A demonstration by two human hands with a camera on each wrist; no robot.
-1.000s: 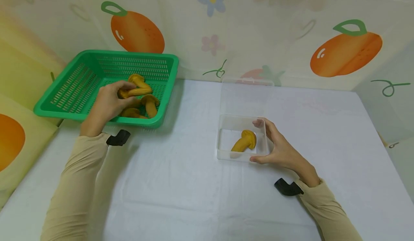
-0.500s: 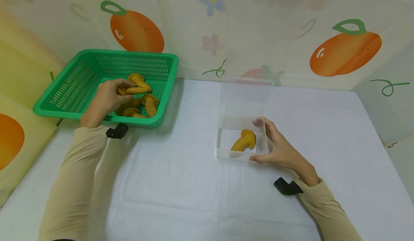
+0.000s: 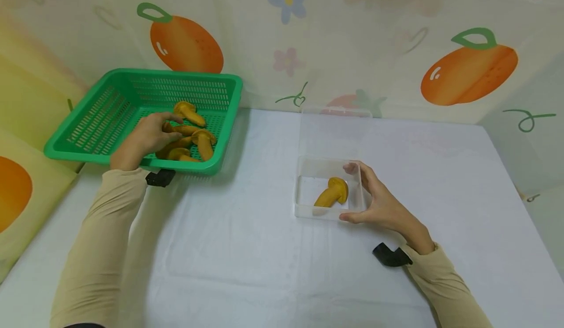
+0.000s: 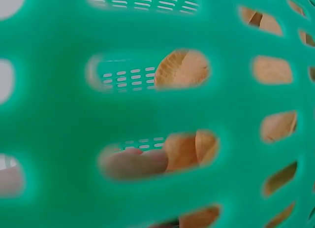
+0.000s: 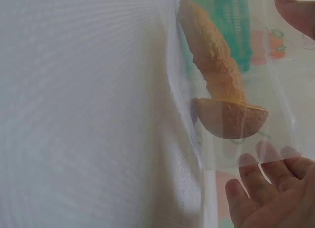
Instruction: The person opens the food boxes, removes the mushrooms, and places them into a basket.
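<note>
Inside the green basket (image 3: 229, 122) at the left, my left hand (image 3: 147, 134) reaches over the mushrooms. Its thumb and forefinger stand apart around the cap end of one mushroom (image 3: 186, 130), which lies low among the others; contact is partly hidden. In the left wrist view the basket wall (image 4: 59, 114) covers most, with a blurred fingertip (image 4: 135, 164) beside a mushroom (image 4: 182, 151) behind the slots. My right hand (image 3: 381, 203) grips the right end of a clear plastic box (image 3: 304, 210), thumb in front, fingers behind. One mushroom (image 3: 332, 193) lies in it.
Several other mushrooms (image 3: 204, 144) lie in the basket's right half. The box's transparent lid (image 3: 335, 132) stands raised behind it. A white cloth (image 3: 238, 249) covers the table, and a fruit-printed curtain (image 3: 352, 39) hangs along the back.
The mushroom at my left hand has sunk onto the others, and thumb and forefinger have parted from it. My right hand and the box have stayed put.
</note>
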